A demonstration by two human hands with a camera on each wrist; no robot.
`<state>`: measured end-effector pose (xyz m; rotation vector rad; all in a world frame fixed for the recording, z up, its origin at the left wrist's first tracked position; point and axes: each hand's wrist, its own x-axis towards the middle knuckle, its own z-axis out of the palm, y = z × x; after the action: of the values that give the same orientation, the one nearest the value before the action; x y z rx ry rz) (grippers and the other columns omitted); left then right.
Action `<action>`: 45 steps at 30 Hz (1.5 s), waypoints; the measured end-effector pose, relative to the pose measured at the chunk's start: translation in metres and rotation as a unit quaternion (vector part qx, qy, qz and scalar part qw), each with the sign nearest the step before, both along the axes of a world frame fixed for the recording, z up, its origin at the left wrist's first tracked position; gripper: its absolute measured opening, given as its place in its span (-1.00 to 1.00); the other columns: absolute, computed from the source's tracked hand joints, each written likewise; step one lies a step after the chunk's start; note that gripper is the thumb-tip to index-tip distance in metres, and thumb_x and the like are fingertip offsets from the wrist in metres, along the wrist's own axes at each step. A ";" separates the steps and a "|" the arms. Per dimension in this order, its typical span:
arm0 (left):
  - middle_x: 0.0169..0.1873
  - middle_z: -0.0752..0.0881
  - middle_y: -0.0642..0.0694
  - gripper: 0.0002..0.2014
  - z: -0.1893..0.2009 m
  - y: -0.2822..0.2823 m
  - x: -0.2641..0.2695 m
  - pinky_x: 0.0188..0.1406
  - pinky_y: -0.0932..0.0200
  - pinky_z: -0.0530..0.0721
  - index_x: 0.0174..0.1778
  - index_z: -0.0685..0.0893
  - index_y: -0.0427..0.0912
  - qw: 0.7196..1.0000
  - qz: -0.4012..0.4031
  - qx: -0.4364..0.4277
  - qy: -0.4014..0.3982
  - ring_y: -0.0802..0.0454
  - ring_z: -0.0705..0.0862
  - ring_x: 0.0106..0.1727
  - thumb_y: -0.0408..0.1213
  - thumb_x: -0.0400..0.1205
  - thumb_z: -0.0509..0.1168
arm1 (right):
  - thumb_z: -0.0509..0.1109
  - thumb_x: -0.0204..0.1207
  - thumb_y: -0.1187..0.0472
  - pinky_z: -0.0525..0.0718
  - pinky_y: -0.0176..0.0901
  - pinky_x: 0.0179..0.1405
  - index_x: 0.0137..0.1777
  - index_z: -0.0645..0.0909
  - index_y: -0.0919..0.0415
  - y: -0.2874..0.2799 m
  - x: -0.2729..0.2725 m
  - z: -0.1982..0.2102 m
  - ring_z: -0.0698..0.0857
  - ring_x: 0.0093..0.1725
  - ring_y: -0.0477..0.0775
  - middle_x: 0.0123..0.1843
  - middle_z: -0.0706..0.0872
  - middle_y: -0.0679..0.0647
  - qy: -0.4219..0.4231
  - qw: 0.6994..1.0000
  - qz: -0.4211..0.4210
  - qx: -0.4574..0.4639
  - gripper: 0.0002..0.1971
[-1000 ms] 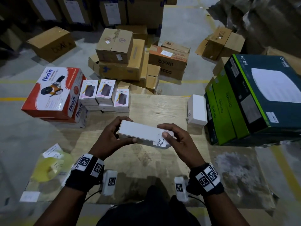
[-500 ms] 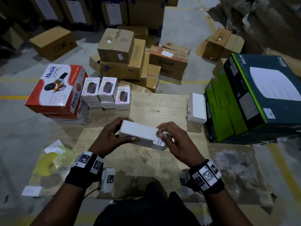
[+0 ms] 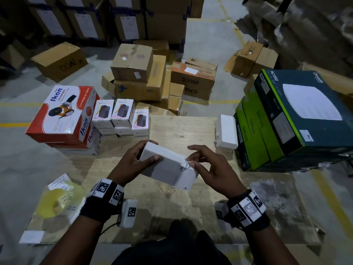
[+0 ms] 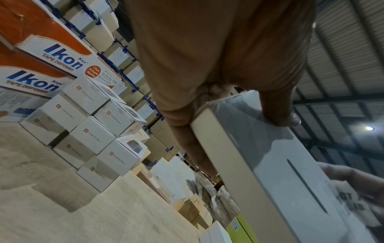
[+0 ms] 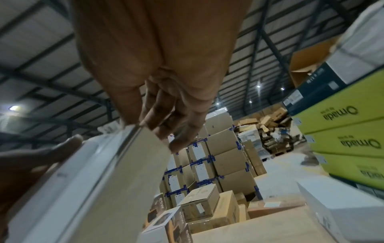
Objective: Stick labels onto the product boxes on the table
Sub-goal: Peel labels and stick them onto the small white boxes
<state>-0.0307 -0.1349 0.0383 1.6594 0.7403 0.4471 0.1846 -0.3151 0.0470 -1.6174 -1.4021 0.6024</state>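
A plain white product box [image 3: 166, 169] is held above the wooden table [image 3: 181, 127], tilted with a broad face toward me. My left hand [image 3: 133, 161] grips its left end, thumb on the near face and fingers behind. A white printed label [image 3: 185, 167] sits at the box's right end, folded over the top edge. My right hand [image 3: 208, 167] presses the label with its thumb, the other fingers loosely extended past the box. The left wrist view shows the box [image 4: 270, 164] and the blurred label [image 4: 351, 202]. In the right wrist view the box [image 5: 104, 180] lies under straight fingers [image 5: 178, 128].
Red Ikon boxes [image 3: 63, 115] and small Halley boxes [image 3: 122, 115] stand at the table's far left. Another white box [image 3: 226, 133] leans against green and dark Omada boxes [image 3: 286, 119] on the right. A yellow label roll [image 3: 57, 199] lies near left. Cardboard cartons [image 3: 141, 73] crowd the floor beyond.
The box has been turned so its broad face points toward me. The right thumb has slid along the label at the right end, and the right fingers have lifted off the box.
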 end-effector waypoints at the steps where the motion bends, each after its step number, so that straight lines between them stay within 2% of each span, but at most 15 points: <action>1: 0.03 0.73 0.15 -0.58 0.000 0.000 0.001 -0.18 0.30 0.69 0.20 0.66 0.09 1.000 -0.001 0.001 0.004 0.23 0.69 -0.01 0.10 0.47 0.54 | 0.42 0.68 0.29 0.73 0.05 0.21 0.50 0.53 0.06 -0.001 0.001 0.000 0.78 0.11 0.06 0.05 0.81 -0.12 0.017 1.000 0.006 -0.010 -0.59; 5: 0.01 0.73 0.20 -0.63 0.000 0.001 0.003 -0.19 0.31 0.68 0.21 0.66 0.04 1.000 -0.010 -0.006 0.013 0.29 0.68 -0.04 -0.07 0.50 0.50 | 0.42 0.68 0.29 0.71 0.06 0.17 0.50 0.54 0.00 0.000 0.002 -0.008 0.72 0.07 0.05 0.02 0.78 -0.19 -0.012 1.000 0.000 -0.019 -0.58; 12: 0.09 0.74 0.20 -0.57 -0.004 0.005 0.004 -0.09 0.22 0.72 0.32 0.65 0.20 1.000 -0.005 -0.018 0.015 0.19 0.72 0.09 0.07 0.52 0.49 | 0.24 0.75 0.36 0.55 -0.17 0.07 0.44 0.58 0.06 0.002 0.001 -0.010 0.59 0.08 -0.02 0.01 0.62 -0.19 -0.079 0.997 -0.019 -0.001 -0.66; 14: 0.16 0.73 0.22 -0.48 -0.004 0.007 0.002 -0.03 0.21 0.73 0.36 0.63 0.26 1.000 -0.001 -0.006 0.011 0.22 0.71 0.15 0.21 0.48 0.49 | 0.23 0.77 0.35 0.53 -0.23 0.07 0.43 0.60 0.06 0.002 0.002 -0.009 0.60 0.09 -0.03 0.01 0.61 -0.14 -0.064 0.998 -0.020 -0.003 -0.67; 18: 0.19 0.73 0.21 -0.39 -0.004 0.009 0.002 -0.04 0.22 0.73 0.38 0.63 0.25 1.000 0.011 0.009 0.017 0.24 0.71 0.16 0.30 0.40 0.44 | 0.38 0.71 0.27 0.72 -0.18 0.20 0.43 0.62 0.08 0.000 -0.001 -0.004 0.66 0.15 0.06 0.04 0.60 0.02 0.052 0.998 -0.006 -0.024 -0.68; 21: 0.14 0.73 0.18 -0.45 -0.006 0.009 0.003 -0.09 0.21 0.71 0.30 0.64 0.21 0.997 0.030 0.054 0.052 0.23 0.70 0.08 0.34 0.44 0.42 | 0.50 0.62 0.28 0.76 -0.08 0.23 0.36 0.67 0.11 0.003 -0.005 -0.004 0.71 0.11 0.05 -0.02 0.65 -0.05 0.061 0.998 -0.024 -0.018 -0.67; 24: -0.01 0.75 0.13 -0.62 -0.010 0.006 0.009 -0.19 0.21 0.61 0.11 0.68 0.09 0.992 0.076 0.064 0.072 0.19 0.70 -0.03 0.23 0.51 0.42 | 0.55 0.59 0.22 0.73 0.01 0.11 0.23 0.75 0.08 0.007 -0.006 -0.007 0.70 0.04 -0.01 -0.10 0.68 -0.18 -0.011 0.999 -0.032 0.000 -0.77; 27: -0.05 0.73 0.08 -0.67 -0.016 0.005 0.012 -0.21 0.14 0.58 0.03 0.66 0.00 0.985 0.136 0.052 0.095 0.15 0.69 -0.06 0.16 0.55 0.42 | 0.59 0.55 0.18 0.60 -0.13 0.02 0.12 0.80 0.00 0.007 -0.008 -0.010 0.62 0.03 -0.10 -0.12 0.71 -0.20 -0.070 0.997 -0.022 0.013 -0.83; 29: -0.06 0.69 0.06 -0.66 -0.020 0.007 0.012 -0.23 0.13 0.55 0.01 0.62 -0.03 0.980 0.162 0.050 0.106 0.14 0.66 -0.07 0.15 0.55 0.44 | 0.60 0.53 0.19 0.52 -0.27 0.02 0.05 0.82 -0.04 0.005 -0.008 -0.009 0.59 0.02 -0.11 -0.14 0.71 -0.22 -0.063 0.998 -0.025 0.015 -0.86; 31: -0.10 0.65 0.07 -0.63 -0.023 0.007 0.012 -0.30 0.18 0.48 -0.01 0.56 -0.07 0.975 0.187 0.054 0.111 0.17 0.62 -0.12 0.11 0.53 0.48 | 0.60 0.53 0.17 0.52 -0.28 0.03 0.01 0.82 -0.07 0.002 -0.006 -0.011 0.60 0.03 -0.07 -0.15 0.71 -0.21 -0.046 0.998 -0.036 0.006 -0.88; 33: -0.12 0.61 0.07 -0.59 -0.032 0.004 0.011 -0.33 0.20 0.44 0.03 0.50 -0.09 0.968 0.214 0.054 0.121 0.12 0.59 -0.16 0.02 0.51 0.53 | 0.60 0.54 0.15 0.63 -0.20 0.06 -0.02 0.81 -0.05 0.000 -0.005 -0.014 0.66 0.07 -0.01 -0.13 0.74 -0.15 0.007 0.998 -0.061 -0.013 -0.92; 35: -0.05 0.63 0.01 -0.54 -0.051 -0.001 0.010 -0.23 0.15 0.48 0.10 0.46 -0.07 0.962 0.227 0.059 0.139 -0.01 0.62 -0.09 -0.11 0.48 0.59 | 0.60 0.54 0.17 0.75 -0.12 0.08 -0.08 0.80 0.02 -0.001 -0.005 -0.016 0.73 0.08 0.06 -0.09 0.79 -0.05 0.114 0.988 -0.101 -0.040 -0.96; 38: 0.05 0.57 -0.13 -0.48 -0.092 -0.015 0.007 -0.11 0.14 0.49 0.11 0.43 -0.15 0.960 0.185 0.085 0.190 -0.15 0.62 0.03 -0.28 0.40 0.60 | 0.58 0.54 0.22 0.79 -0.06 0.04 -0.14 0.78 0.14 -0.001 -0.004 -0.023 0.74 -0.03 0.03 -0.14 0.80 0.01 0.212 0.961 -0.156 -0.081 -0.95; 42: 0.08 0.40 -0.08 -0.43 -0.130 -0.044 0.008 -0.06 0.10 0.52 0.16 0.45 -0.21 0.954 0.066 0.130 0.262 -0.12 0.58 0.05 -0.25 0.35 0.60 | 0.51 0.59 0.26 0.80 0.14 0.17 -0.11 0.73 0.20 -0.005 0.002 -0.035 0.64 -0.03 0.10 -0.13 0.61 0.22 0.391 0.897 -0.161 -0.130 -0.94; 45: 0.07 0.36 -0.04 -0.43 -0.143 -0.062 0.013 -0.06 0.04 0.55 0.14 0.43 -0.17 0.943 -0.001 0.144 0.300 -0.16 0.58 0.03 -0.11 0.38 0.60 | 0.49 0.60 0.27 0.80 0.09 0.13 -0.11 0.74 0.20 -0.008 0.004 -0.040 0.68 0.04 0.06 -0.06 0.66 0.20 0.431 0.876 -0.159 -0.145 -0.94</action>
<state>-0.0181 -0.1973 -0.1047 2.1034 1.1589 0.0311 0.1884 -0.3234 0.0074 -1.4540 -0.3861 1.1836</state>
